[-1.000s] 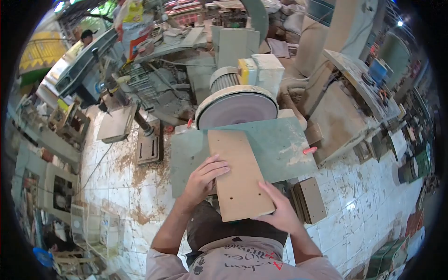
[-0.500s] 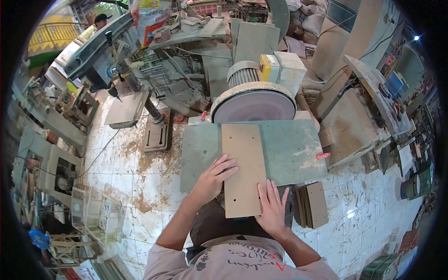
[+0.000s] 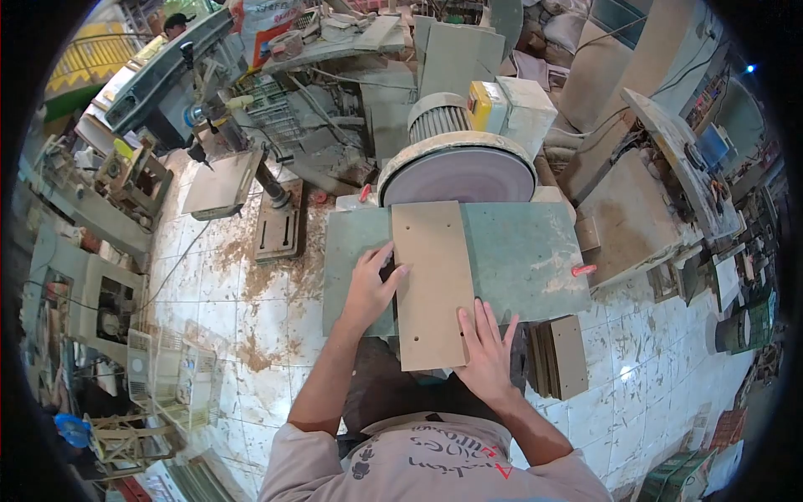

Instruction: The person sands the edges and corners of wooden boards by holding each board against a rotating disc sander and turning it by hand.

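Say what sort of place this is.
Probably a woodworking workshop: a flat brown board lies on the green table before what looks like a disc sander, a drill press stands to the left, and brown debris litters the tiled floor.

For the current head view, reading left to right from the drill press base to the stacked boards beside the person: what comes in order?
Drill press base → left grip → drilled board on the green worktable → right grip → stack of boards.
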Demonstrator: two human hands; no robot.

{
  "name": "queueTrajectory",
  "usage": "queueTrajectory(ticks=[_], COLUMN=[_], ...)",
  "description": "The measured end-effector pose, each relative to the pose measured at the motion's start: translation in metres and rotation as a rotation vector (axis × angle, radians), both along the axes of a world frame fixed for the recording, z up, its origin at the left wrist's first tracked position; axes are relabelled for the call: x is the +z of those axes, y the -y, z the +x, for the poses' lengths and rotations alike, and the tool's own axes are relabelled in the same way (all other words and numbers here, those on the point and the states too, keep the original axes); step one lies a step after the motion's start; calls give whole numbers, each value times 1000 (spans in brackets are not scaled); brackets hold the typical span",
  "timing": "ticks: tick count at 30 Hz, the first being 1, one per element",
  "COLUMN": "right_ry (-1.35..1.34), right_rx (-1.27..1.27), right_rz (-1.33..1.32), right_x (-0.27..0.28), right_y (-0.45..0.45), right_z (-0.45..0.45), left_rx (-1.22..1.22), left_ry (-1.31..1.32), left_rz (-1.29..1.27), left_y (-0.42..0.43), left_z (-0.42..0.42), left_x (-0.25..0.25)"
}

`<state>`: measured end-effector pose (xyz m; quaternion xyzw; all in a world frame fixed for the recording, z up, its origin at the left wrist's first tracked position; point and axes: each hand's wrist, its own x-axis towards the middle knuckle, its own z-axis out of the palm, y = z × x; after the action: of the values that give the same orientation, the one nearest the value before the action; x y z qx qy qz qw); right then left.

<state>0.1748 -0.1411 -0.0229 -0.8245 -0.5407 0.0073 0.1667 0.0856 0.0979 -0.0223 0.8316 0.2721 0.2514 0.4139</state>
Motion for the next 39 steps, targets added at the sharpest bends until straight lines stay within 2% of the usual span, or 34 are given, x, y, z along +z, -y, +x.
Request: queueTrajectory(ticks=[16, 24, 39], right_ry=[-37, -42, -40], right_rx=[3, -5, -21], right_rz=[27, 13, 19], right_x=[0, -1, 3], right_y=[-8, -8, -7], right_z=[2, 2, 3], left_rx=[18, -28, -94], left_ry=[-5, -19, -66], left_rz=[-86, 20, 66], left_y=[-1, -6, -14], left_z=[1, 1, 0], left_x=[4, 4, -3])
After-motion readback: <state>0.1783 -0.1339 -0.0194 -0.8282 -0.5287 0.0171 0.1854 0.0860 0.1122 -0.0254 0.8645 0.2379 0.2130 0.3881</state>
